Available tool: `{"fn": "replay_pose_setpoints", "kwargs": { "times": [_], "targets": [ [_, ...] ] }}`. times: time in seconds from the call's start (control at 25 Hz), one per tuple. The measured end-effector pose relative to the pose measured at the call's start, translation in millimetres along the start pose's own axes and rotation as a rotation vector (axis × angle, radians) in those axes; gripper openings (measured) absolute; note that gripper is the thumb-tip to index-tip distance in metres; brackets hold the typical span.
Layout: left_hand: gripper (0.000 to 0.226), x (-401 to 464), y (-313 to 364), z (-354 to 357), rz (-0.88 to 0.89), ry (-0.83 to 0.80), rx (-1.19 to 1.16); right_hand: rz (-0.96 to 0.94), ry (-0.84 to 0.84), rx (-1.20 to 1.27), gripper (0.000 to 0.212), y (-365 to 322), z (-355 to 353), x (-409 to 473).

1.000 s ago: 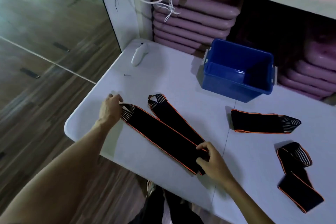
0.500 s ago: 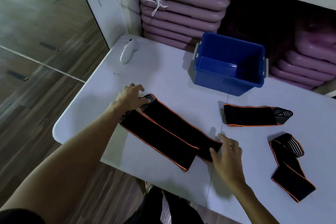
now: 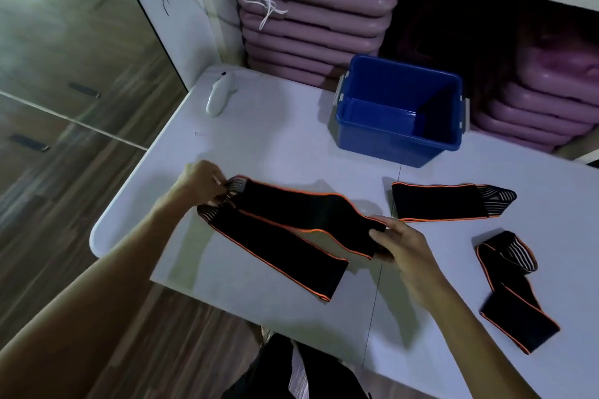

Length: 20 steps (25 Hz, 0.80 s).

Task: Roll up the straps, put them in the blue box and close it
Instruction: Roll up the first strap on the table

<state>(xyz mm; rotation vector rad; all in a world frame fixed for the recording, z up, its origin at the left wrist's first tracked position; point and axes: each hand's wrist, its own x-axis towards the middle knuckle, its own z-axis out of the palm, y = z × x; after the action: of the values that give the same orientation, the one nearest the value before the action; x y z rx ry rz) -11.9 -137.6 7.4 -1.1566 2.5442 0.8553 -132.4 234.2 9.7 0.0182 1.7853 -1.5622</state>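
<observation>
White table [image 3: 291,126]: both hands now grip second strap [image 3: 308,217], left hand [image 3: 204,180] striped end, right hand [image 3: 398,243] far end, lifted off first strap [image 3: 275,249]; rolling not begun.

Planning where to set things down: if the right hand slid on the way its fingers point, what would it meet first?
The right hand points left along the strap it grips; probably the left hand at its far end.
</observation>
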Motion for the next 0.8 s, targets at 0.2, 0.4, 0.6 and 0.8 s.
{"fn": "replay_pose_setpoints", "kwargs": {
  "times": [0.2, 0.4, 0.6, 0.8],
  "targets": [
    [0.012, -4.1, -43.8, 17.4, -0.066, 0.169, 0.006, 0.061, -0.175, 0.000, 0.022, -1.6, 33.3, -7.2],
    [0.031, -2.5, -63.9, 29.8, 0.106, 0.254, 0.193, 0.049, -0.168, -0.428, 0.022, 31.8, 53.5, -11.1],
    [0.022, -7.6, -73.1, 34.3, 0.248, 0.284, 0.205, -0.095, -0.120, -0.726, 0.032, 40.4, 56.3, -13.3],
    [0.037, -7.2, -71.9, 36.5, 0.198, 0.186, 0.271, -0.197, -0.070, -0.869, 0.027, 54.9, 66.8, -17.5]
  ]
}}
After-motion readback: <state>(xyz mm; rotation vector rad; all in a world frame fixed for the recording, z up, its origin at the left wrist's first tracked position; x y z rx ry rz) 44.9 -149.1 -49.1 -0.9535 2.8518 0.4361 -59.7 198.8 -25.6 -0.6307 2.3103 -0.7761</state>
